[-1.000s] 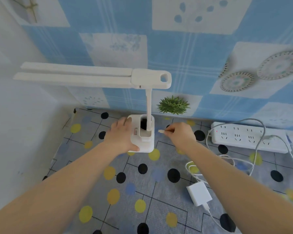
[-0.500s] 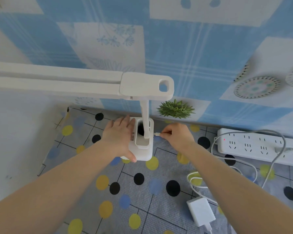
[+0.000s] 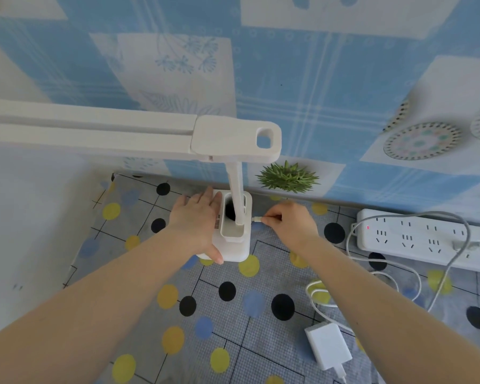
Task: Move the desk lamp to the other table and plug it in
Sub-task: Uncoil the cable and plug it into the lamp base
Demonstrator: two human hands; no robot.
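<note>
now the right hand, pinching the cable plug, has closed the gap to the lamp base at its 3 o'clock side; the left hand grips the base, so connection looks near.

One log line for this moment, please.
left hand steadies lamp base | right hand holds cable plug at base's side

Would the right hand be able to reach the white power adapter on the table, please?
Probably yes: the power adapter lies uncovered beside the right forearm, but the right hand is pinching the cable plug at the lamp base.
</note>
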